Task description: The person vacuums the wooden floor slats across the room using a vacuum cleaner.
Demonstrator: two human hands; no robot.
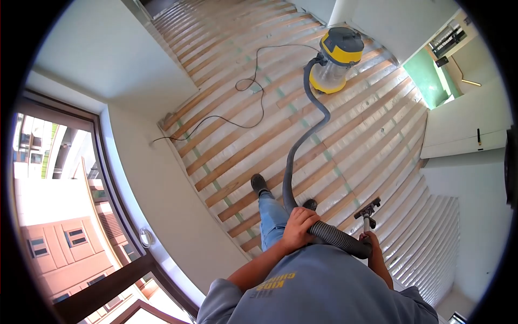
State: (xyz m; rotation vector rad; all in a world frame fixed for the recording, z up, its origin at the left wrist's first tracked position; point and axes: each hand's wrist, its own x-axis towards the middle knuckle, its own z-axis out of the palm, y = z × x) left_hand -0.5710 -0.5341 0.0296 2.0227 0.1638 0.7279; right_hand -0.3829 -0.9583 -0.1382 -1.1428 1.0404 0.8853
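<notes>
Where the grey shirt ends, two hands. Left hand: fingers curled over the hose, thumb side hidden. Right hand: fingers closed around the wand, partly hidden behind the hose. Wand: out to the person's right, nozzle at its far end; floor contact cannot be told. Shoe, dark, on the slatted floor. Cord: black, loosely looped, ahead at left. Vacuum: yellow and black, upright on the slats, hose joined to its side.
</notes>
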